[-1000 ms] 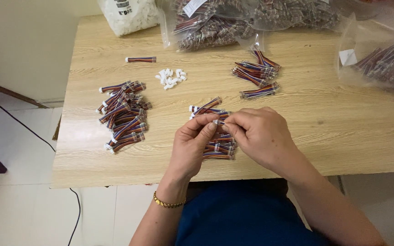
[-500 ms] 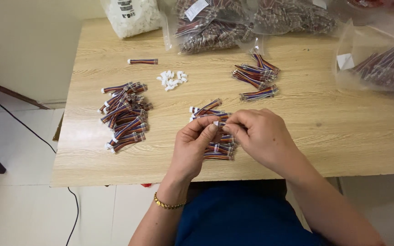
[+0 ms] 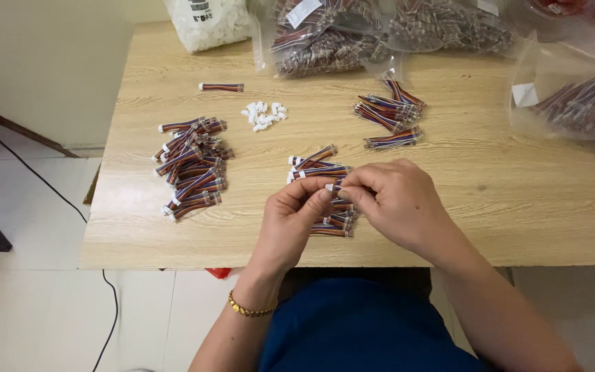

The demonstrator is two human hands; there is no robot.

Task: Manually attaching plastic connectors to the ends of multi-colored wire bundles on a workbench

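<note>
My left hand (image 3: 296, 215) and my right hand (image 3: 397, 205) meet over the front middle of a wooden table (image 3: 490, 200). Their fingertips pinch one short multicoloured wire bundle with a small white connector (image 3: 334, 187) at its end. Right under the hands lies a small heap of the same wire bundles (image 3: 325, 196), partly hidden by my fingers. A gold bracelet sits on my left wrist.
A larger pile of wire bundles (image 3: 191, 164) lies at the left, one single bundle (image 3: 222, 87) behind it. Loose white connectors (image 3: 264, 115) sit mid-table, another wire group (image 3: 389, 111) to the right. Clear bags of wires (image 3: 325, 38) and a bag of white parts (image 3: 209, 21) line the far edge.
Both hands have stayed in place over the small heap; only the fingertips have shifted slightly on the wire bundle.
</note>
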